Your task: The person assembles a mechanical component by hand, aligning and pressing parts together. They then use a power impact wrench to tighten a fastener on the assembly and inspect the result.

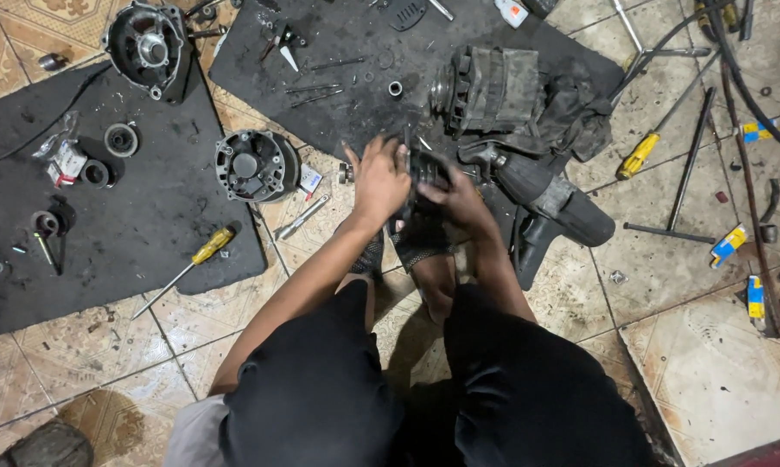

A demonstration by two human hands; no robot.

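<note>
**Two hands close on a dark motor part above a tiled floor**

Both hands of a squatting person meet over a small dark ribbed part [426,173], held just above the person's feet, between a black mat and a power tool. The left hand [379,180] grips the part from the left with its fingers [400,156] curled over the top; the right hand [459,201] clasps it from the right and below, fingers wrapped tight against it. The part itself is mostly hidden by the hands, so its exact shape cannot be told.

Just to the right lies a dark power tool [552,201] on the tiled floor [709,372]. Beyond it, a grimy alternator body [493,88] rests against a black rag [580,112] on the upper mat [338,39]. To the left, a round finned housing [256,164] sits at the edge of a second black mat [105,259], near a yellow-handled screwdriver [201,255]. Another housing [150,49] lies at the far corner. A second yellow screwdriver [639,156] and long metal rods [689,164] lie well apart on the right.
</note>
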